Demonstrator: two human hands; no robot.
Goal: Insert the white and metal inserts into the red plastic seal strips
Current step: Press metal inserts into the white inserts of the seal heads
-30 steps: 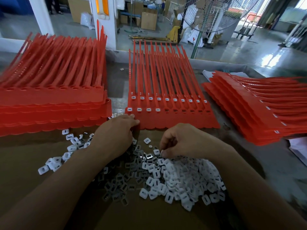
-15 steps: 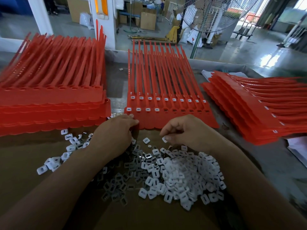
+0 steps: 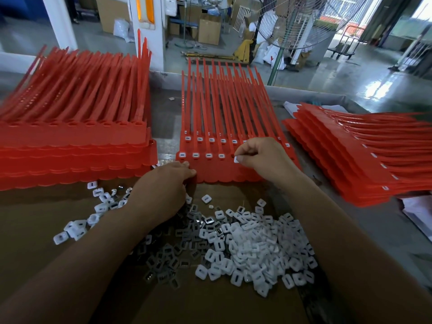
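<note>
A stack of red seal strips [image 3: 219, 170] lies in the middle, its top sheet's front row holding several white inserts on its left part. My right hand [image 3: 261, 157] pinches one white insert [image 3: 236, 159] just above that row, right of the last filled socket. My left hand [image 3: 166, 188] rests with curled fingers at the front left edge of the stack; what it holds is hidden. A pile of white inserts [image 3: 254, 249] and dark metal inserts [image 3: 173, 251] lies on brown cardboard [image 3: 35, 230] in front of me.
A tall stack of red strips [image 3: 74, 146] stands at the left, another stack with inserts fitted [image 3: 364, 160] fans out at the right. White paper [image 3: 420, 213] lies at the far right. A few loose white inserts [image 3: 77, 226] are scattered left of my arm.
My right hand has lifted a white insert from the pile and carried it up to the front row of the middle strips. My left hand has stayed in place.
</note>
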